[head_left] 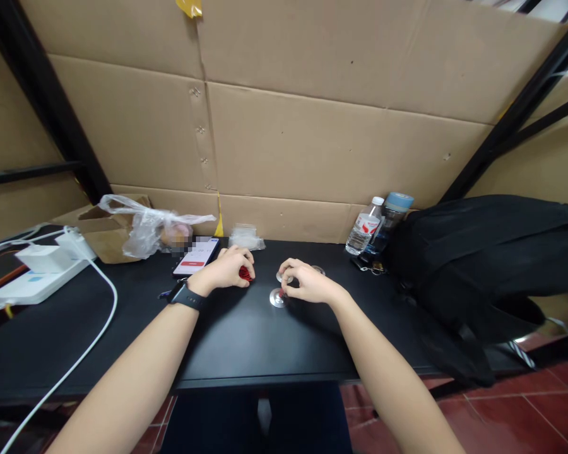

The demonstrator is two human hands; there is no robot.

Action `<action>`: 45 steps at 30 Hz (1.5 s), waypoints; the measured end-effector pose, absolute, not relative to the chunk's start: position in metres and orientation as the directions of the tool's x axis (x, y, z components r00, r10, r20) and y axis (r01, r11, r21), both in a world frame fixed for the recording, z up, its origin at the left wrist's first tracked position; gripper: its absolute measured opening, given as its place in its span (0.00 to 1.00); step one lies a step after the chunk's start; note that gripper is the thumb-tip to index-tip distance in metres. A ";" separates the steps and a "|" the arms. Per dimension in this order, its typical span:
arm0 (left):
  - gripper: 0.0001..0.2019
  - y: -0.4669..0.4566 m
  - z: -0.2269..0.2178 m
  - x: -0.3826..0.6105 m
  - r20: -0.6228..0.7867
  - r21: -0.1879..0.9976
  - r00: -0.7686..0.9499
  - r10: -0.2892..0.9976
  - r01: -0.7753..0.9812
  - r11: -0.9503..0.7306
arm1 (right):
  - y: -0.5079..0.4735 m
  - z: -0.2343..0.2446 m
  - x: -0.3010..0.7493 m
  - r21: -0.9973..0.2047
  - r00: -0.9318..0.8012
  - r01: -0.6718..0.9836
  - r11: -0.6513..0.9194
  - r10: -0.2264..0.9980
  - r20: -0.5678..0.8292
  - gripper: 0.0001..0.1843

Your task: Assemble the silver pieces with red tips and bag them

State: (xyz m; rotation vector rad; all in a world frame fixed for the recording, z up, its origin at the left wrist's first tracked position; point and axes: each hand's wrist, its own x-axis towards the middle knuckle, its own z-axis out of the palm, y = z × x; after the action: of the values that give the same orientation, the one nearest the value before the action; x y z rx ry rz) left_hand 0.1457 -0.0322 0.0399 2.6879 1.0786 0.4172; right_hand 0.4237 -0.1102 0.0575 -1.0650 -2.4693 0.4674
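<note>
My left hand (226, 267), with a dark watch on its wrist, is curled around a small bundle of red pieces (245, 273); their exact kind is too small to make out. My right hand (308, 282) has thumb and forefinger pinched together above a shiny round metal disc (276, 299) lying on the black table (265, 347). A speck of red shows at those fingertips, too small to name. Partly behind the right hand are a second silvery disc (280, 276) and another round metal piece (319, 270).
A phone (196, 257) lies beside my left hand. Clear plastic packets (246, 238) rest against the cardboard wall. At left are a power strip (38, 280), white cable and cardboard box (106, 233). A water bottle (363, 228), blue-lidded bottle (394, 214) and black backpack (473, 271) stand right.
</note>
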 end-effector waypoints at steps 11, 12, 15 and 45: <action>0.05 -0.045 0.040 0.159 0.268 0.265 0.713 0.648 0.592 -0.761 | -0.084 0.051 0.502 -0.332 -0.318 0.880 0.340 0.940 0.119 0.27; 0.05 -0.047 0.041 0.160 0.287 0.274 0.709 0.644 0.583 -0.765 | -0.083 0.049 0.505 -0.328 -0.310 0.888 0.321 0.947 0.087 0.28; 0.07 -0.050 0.046 0.164 0.326 0.305 0.676 0.661 0.587 -0.750 | -0.081 0.048 0.506 -0.344 -0.283 0.896 0.281 0.958 0.045 0.25; 0.07 -0.058 0.034 0.201 0.565 0.669 0.379 0.733 0.310 -0.675 | -0.111 0.041 0.387 -0.782 -0.098 0.279 0.558 0.826 0.555 0.21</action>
State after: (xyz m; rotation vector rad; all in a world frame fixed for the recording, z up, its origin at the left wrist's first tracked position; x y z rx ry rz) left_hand 0.2007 -0.0576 0.0336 2.1857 0.8985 1.2375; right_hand 0.3870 -0.1107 0.0414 -0.9416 -1.6540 0.5995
